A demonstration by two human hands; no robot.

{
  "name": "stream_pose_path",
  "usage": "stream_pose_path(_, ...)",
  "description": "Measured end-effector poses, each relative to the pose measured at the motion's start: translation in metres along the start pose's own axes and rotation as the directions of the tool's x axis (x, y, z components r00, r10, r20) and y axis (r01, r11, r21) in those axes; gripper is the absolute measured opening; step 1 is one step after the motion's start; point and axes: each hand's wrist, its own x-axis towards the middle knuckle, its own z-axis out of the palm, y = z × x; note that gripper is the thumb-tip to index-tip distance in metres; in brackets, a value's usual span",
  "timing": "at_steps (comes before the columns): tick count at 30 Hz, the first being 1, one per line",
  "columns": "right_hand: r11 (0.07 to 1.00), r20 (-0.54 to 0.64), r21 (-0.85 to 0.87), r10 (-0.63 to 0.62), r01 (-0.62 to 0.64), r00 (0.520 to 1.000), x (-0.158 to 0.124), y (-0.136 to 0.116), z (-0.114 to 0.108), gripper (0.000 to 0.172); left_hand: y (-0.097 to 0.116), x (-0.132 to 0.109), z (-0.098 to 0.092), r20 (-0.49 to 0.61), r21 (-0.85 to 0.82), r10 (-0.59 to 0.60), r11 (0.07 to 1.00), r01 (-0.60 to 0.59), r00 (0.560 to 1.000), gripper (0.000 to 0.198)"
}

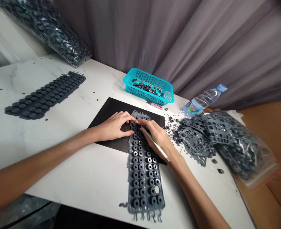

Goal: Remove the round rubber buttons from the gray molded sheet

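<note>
A long dark-grey moulded rubber sheet (143, 168), with rows of round ring-shaped pieces, lies lengthwise in front of me. Its far end rests on a black mat (109, 111). My left hand (115, 126) reaches in from the side, its thumb apart from its outstretched fingers and its fingertips touching the sheet near the far end. My right hand (156, 132) is closed around a slim white pen-like tool (156, 144), which slants back toward the wrist. The tool's tip is hidden among the fingertips. Near the sheet's close end, one hole (157, 190) shows white through it.
A turquoise basket (148, 95) holds small dark pieces; a pink cutter (156, 105) lies before it. At right are a plastic bottle (202, 101), rubber scraps (195, 140) and a filled clear bag (248, 152). Another moulded sheet (45, 95) and a stuffed bag (49, 31) are at left.
</note>
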Motion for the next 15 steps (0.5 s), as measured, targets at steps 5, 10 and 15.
stream_pose_path(5,0.996,-0.049,0.057,0.074,-0.071,0.996,-0.001,0.005,0.004,0.039,0.0,0.0,0.0,0.005,0.001,0.008,1.0,-0.008,1.0,0.039)
stream_pose_path(10,0.977,-0.156,0.147,0.178,-0.156,0.971,0.0,0.008,0.012,0.035,0.003,-0.001,-0.001,0.02,0.004,0.016,1.0,-0.016,1.0,0.038)
stream_pose_path(15,0.947,-0.404,0.232,0.303,-0.224,0.863,0.0,0.021,0.0,0.026,0.001,-0.002,-0.001,0.041,0.019,0.023,1.0,-0.024,0.999,0.038)
